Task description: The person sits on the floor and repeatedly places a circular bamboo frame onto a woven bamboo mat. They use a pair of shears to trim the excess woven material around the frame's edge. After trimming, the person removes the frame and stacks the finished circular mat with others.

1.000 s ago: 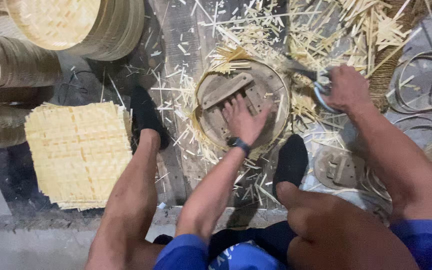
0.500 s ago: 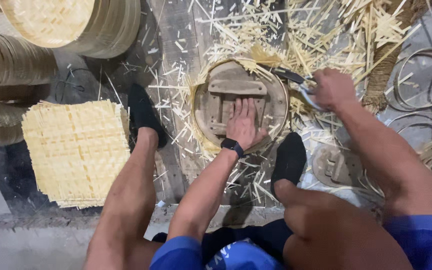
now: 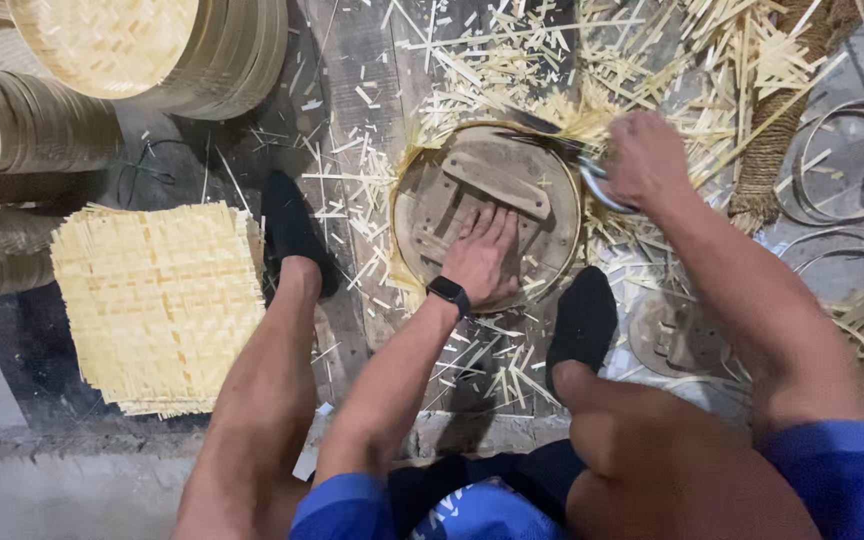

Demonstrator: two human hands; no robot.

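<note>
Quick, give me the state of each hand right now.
Left hand: open, palm pressed flat on the round wooden form.
Right hand: closed around the handles of a cutting tool at the form's rim.

The left hand point(image 3: 487, 252) presses flat on a round wooden form point(image 3: 487, 205) ringed with woven bamboo. At two o'clock from it, the right hand point(image 3: 647, 160) closes around a blade point(image 3: 592, 175) at the rim. Square woven mats point(image 3: 157, 300) lie stacked at nine o'clock, with bamboo offcuts point(image 3: 552, 60) scattered at twelve.

Bamboo-weaving workshop, floor littered with bamboo offcuts point(image 3: 512, 60), stacked round woven trays point(image 3: 152, 50), pile of woven mats point(image 3: 157, 300)
</note>
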